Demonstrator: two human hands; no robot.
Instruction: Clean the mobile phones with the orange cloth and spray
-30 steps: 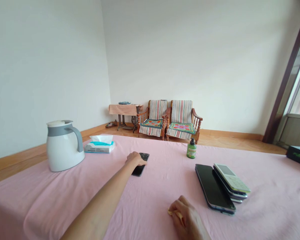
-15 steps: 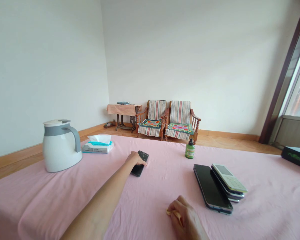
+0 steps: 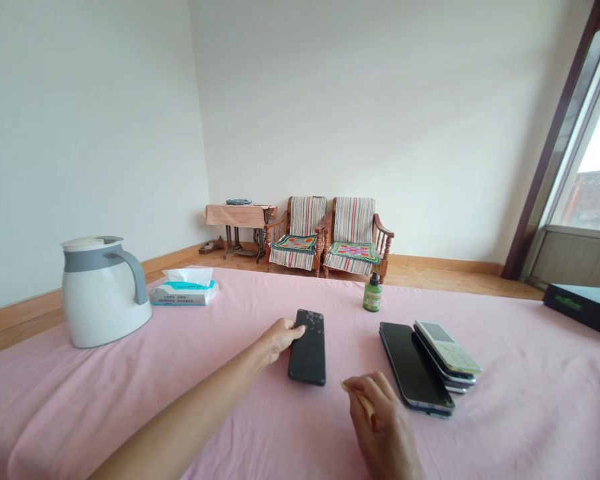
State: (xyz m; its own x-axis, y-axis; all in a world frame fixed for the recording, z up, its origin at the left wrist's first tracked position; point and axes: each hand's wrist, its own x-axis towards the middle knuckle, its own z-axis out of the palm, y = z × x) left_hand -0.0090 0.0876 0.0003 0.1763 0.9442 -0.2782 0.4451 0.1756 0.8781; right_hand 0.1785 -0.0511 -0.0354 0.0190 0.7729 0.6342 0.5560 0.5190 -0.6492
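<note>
My left hand (image 3: pixel 281 339) grips the left edge of a black smartphone (image 3: pixel 308 357), thumb across its face. Pale specks or cracks mark the phone's far end, and it seems slightly raised off the pink cloth (image 3: pixel 250 427). Closer to me, my right hand (image 3: pixel 386 423) is closed around a small yellowish cloth (image 3: pixel 364 402), mostly hidden in the fingers. To its right lies a large black smartphone (image 3: pixel 415 370), which seems to have another device under it. Against that leans a pile of several phones, topped by a white and lime-green keypad phone (image 3: pixel 449 348).
A green bottle (image 3: pixel 373 295) with a black top stands beyond the phones. At left are a white and grey jug (image 3: pixel 103 297) and a tissue pack (image 3: pixel 183 293). A black box (image 3: pixel 583 310) sits at far right. Two wooden armchairs (image 3: pixel 353 227) stand by the wall.
My left hand has drawn the smartphone nearer and to the right, turning it more upright in view. My right hand still holds the yellowish cloth and has shifted slightly right. The view has turned slightly right.
</note>
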